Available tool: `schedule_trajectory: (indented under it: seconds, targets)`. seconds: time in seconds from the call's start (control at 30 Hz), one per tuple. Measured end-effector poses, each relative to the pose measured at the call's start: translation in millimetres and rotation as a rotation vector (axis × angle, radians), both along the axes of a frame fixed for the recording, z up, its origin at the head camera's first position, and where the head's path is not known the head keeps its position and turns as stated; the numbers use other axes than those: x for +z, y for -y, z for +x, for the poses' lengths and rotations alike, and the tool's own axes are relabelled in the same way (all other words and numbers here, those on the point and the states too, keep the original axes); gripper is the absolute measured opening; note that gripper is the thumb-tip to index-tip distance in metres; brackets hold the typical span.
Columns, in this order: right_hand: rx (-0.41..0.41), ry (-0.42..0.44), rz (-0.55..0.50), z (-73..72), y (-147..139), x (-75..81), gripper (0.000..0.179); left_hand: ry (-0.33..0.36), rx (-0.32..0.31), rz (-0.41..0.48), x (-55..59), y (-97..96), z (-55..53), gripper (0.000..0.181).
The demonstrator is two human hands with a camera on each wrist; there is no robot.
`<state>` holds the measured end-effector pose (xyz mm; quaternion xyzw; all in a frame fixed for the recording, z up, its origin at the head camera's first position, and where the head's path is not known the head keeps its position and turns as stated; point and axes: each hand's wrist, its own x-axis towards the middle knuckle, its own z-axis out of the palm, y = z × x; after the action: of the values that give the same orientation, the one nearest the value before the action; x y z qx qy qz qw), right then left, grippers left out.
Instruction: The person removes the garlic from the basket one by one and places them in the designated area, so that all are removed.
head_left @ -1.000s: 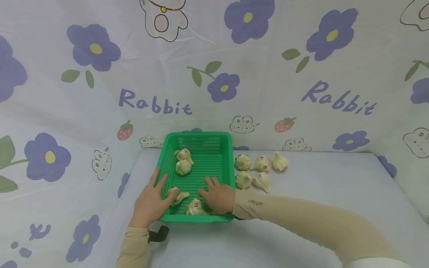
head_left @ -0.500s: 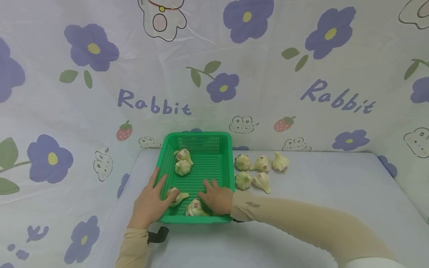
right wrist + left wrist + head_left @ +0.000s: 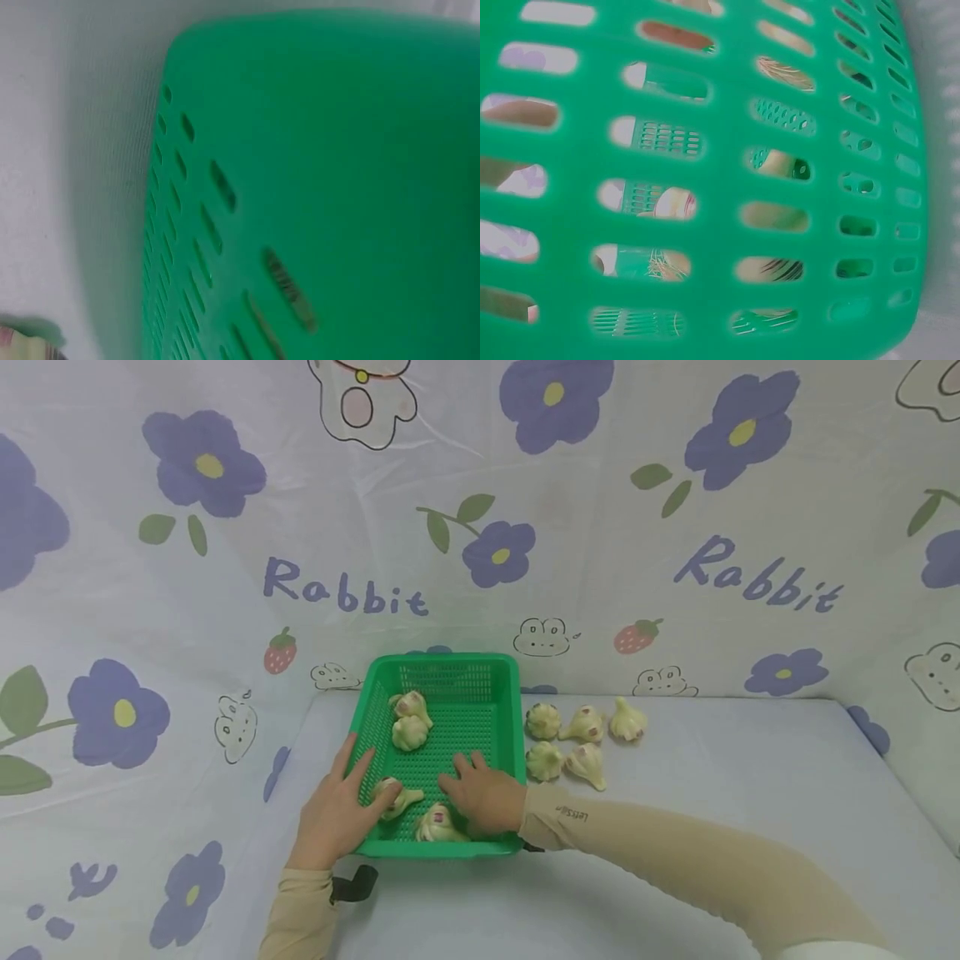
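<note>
A green plastic basket [image 3: 512, 710] holds several garlic bulbs. My left hand [image 3: 335, 818] lies across its left rim with the fingers spread. The left thumb touches a garlic bulb [image 3: 408, 799] in the front left corner. Reaching over the right rim, my right hand [image 3: 487, 797] has its fingers extended above the basket floor. Beside it, at the front, lies another garlic bulb [image 3: 435, 823]; what is under the right palm is hidden. Two bulbs touch farther back, the nearer garlic bulb [image 3: 409, 733] in front. The basket's slotted wall [image 3: 720, 172] fills most of the left wrist view.
Several loose garlic bulbs [image 3: 587, 724] lie on the pale tabletop [image 3: 705, 760] just right of the basket. A flower-printed cloth [image 3: 600, 552] hangs behind and at the sides. In the right wrist view, the basket's outer wall [image 3: 322, 150] blocks most of the picture.
The right hand's fingers have shifted very slightly to the left and back inside the basket. The left hand, the basket and the bulbs have not visibly moved.
</note>
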<state>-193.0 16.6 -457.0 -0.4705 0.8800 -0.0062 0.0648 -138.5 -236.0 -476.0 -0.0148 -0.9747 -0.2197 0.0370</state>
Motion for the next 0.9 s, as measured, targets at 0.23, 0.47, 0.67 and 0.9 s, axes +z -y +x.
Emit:
schedule_trajectory:
  seconds: [0.23, 0.47, 0.67, 0.9]
  targets:
    - [-0.007, 0.025, -0.075, -4.9, -4, 6.4, 0.042, 0.006, 0.008, 0.0, 2.1, -1.1, 0.9, 0.087]
    - [-0.032, 0.129, -0.138, -7.1, -10, 21.5, 0.043, 0.014, 0.014, 0.001, -0.1, 0.2, 0.5, 0.086]
    - [-0.022, 0.141, -0.153, -9.7, -19, 24.2, 0.05, 0.021, 0.01, -0.007, -0.5, -0.7, -0.2, 0.087]
    - [-0.039, 0.202, -0.19, -10.4, -26, 39.0, 0.05, 0.017, -0.001, -0.014, 0.1, -2.0, -0.3, 0.088]
